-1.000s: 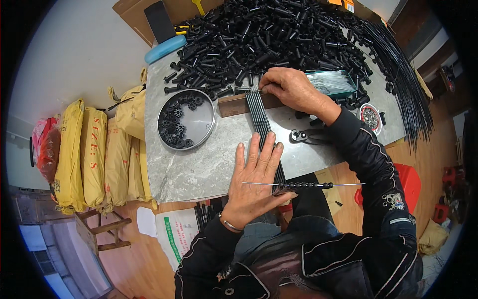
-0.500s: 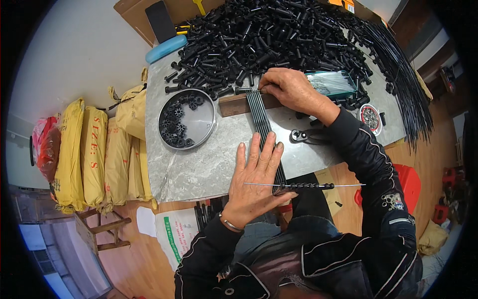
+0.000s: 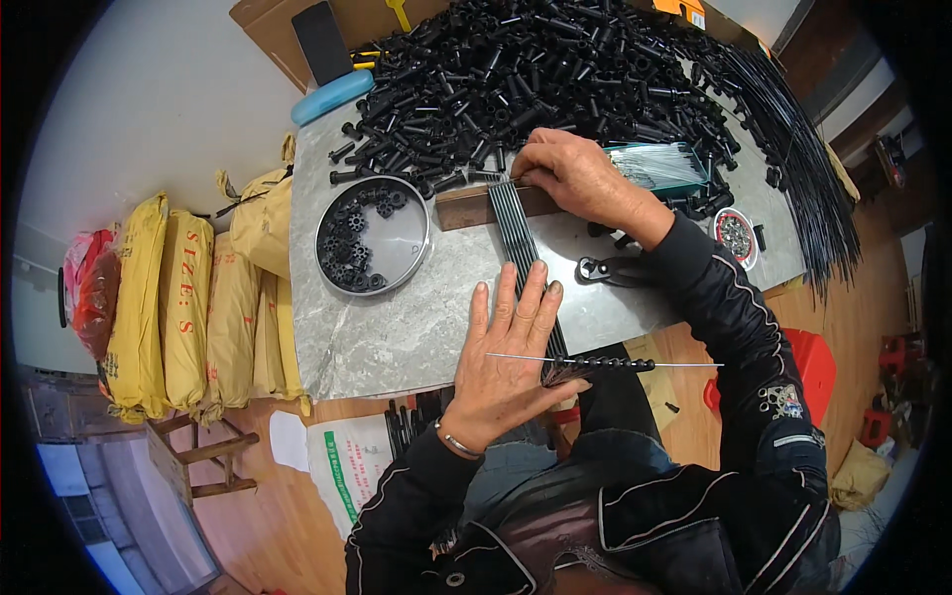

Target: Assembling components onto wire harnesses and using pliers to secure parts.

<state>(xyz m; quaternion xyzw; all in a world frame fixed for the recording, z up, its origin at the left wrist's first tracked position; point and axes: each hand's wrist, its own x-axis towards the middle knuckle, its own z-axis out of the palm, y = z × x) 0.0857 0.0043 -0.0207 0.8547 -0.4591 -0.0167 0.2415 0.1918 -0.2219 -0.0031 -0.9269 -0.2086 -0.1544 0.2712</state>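
1. This looks like a small hand-assembly workshop, set up in a plain room with a pale wall (image 3: 178,109) and a wood-look floor (image 3: 268,540).
2. A grey marbled table (image 3: 347,347) serves as the bench, its far side heaped with a pile of black tubular parts (image 3: 516,79) (too many to count).
3. Pliers (image 3: 593,269), a round metal dish (image 3: 405,256) of small black pieces and a teal box (image 3: 686,188) of thin pale rods share the surface.
4. A row of dark rods (image 3: 512,226) lies across a wooden block (image 3: 462,210); a sheaf of long black rods (image 3: 825,188) overhangs the right edge.
5. Filled yellow sacks (image 3: 144,317) stand at the left, near a wooden stool (image 3: 223,448).
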